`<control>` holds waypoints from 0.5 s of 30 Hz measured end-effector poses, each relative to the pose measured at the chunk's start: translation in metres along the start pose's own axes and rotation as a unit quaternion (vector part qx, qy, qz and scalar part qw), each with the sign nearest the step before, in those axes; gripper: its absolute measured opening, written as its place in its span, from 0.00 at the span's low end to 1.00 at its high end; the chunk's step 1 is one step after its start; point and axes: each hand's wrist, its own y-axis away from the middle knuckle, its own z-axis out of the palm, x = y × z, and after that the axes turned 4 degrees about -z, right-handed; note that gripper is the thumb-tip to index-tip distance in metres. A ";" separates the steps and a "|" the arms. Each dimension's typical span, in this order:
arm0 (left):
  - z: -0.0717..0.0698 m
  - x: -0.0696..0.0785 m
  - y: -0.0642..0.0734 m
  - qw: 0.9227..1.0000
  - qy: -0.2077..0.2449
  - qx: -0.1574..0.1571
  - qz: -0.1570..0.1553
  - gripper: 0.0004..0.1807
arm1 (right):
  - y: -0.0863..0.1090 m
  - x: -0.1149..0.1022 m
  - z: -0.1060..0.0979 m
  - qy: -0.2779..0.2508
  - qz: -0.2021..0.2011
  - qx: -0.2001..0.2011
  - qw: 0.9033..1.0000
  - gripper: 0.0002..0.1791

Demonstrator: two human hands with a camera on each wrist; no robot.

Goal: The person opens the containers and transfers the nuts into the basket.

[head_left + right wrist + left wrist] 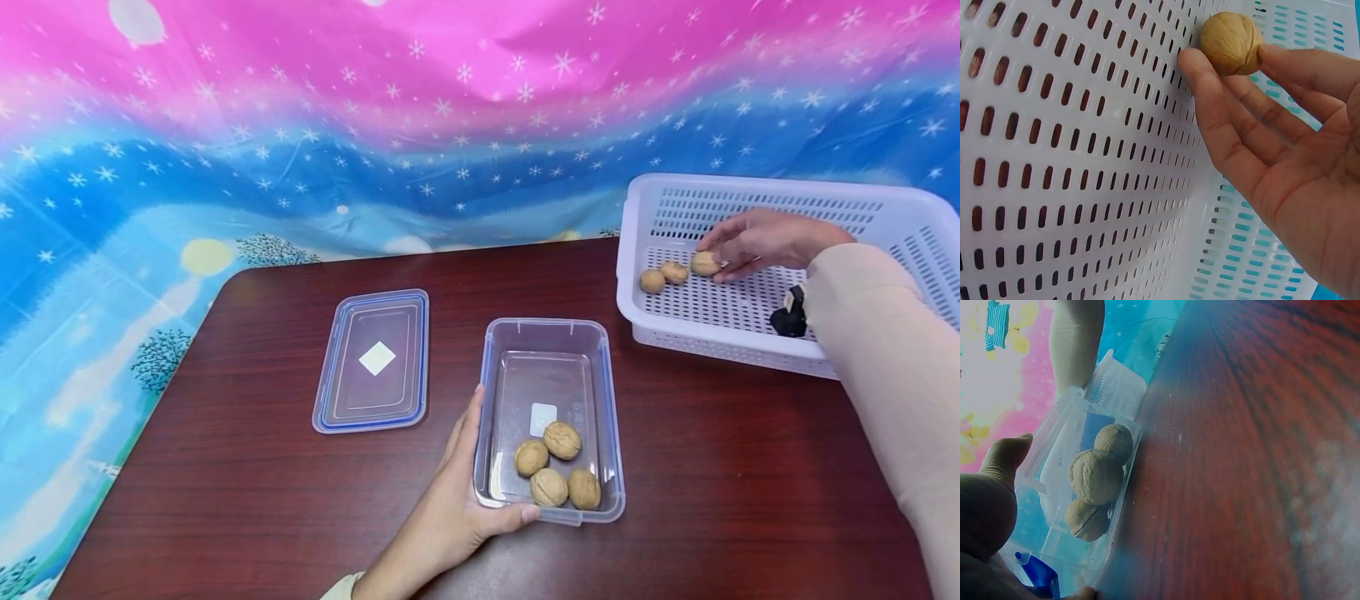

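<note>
My left hand (457, 492) grips the near left corner of a clear plastic container (525, 333), fingers along its left side and thumb at the near rim. Several walnuts (549, 487) lie at the container's near end; in the left wrist view walnuts (1095, 477) show through its wall. Inside a white perforated basket (720, 333), my right hand (757, 242) pinches a walnut (1230, 42) between thumb and fingers, close to the basket floor. Two more walnuts (674, 272) sit to the left of that one in the basket.
A clear lid (367, 392) with a blue seal and a white diamond label lies left of the container on the dark wooden table (247, 467). A black wrist device (789, 317) shows by the right sleeve. Behind the table hangs a colourful snowflake cloth (450, 108).
</note>
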 end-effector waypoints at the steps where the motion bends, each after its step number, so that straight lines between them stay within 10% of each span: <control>1: 0.000 0.000 0.000 1.000 0.000 0.000 0.000 0.77 | 0.001 0.000 0.000 0.001 0.001 0.005 1.000 0.28; 15: 0.000 0.000 0.000 1.000 -0.001 -0.001 -0.001 0.77 | 0.007 0.000 0.000 0.047 0.008 0.041 0.998 0.28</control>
